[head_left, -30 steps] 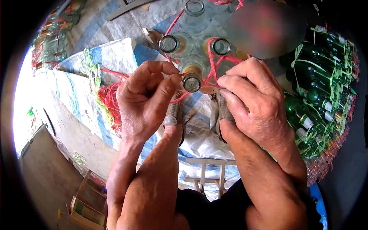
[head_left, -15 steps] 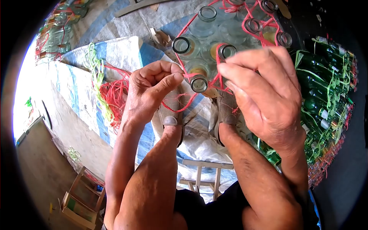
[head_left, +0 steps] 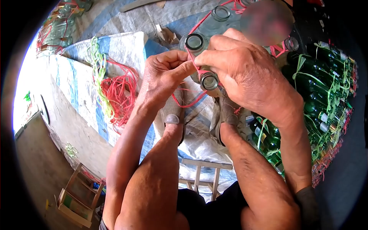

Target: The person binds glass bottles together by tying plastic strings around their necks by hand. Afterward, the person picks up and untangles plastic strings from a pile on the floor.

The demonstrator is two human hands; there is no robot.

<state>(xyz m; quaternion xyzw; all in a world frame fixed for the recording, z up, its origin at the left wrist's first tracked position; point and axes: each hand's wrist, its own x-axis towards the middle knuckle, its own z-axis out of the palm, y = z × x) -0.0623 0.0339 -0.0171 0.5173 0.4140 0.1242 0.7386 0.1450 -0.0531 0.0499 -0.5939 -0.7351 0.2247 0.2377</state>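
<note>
Red plastic string (head_left: 187, 105) runs around the necks of a bundle of clear glass bottles standing at my feet. My left hand (head_left: 165, 74) is closed in a pinch on the string, just left of the nearest bottle neck (head_left: 209, 81). Close against it, my right hand (head_left: 249, 73) also pinches at the string, with its fingertips almost touching my left thumb. Behind them stands a dark-rimmed clear bottle (head_left: 194, 41), and farther back another clear bottle (head_left: 221, 13). My right hand and a blurred patch hide much of the bundle.
Green bottles (head_left: 312, 92) tied with green string are massed on the right. A tangle of red string (head_left: 119, 92) and pale green string (head_left: 94, 57) lies on the blue-and-white sheet (head_left: 82, 88) at left. More clear bottles (head_left: 57, 34) stand far left. A wooden stool (head_left: 197, 172) is below me.
My right hand has moved left and reached my left hand at the string. My left hand has shifted slightly right and up. The view has shifted a little.
</note>
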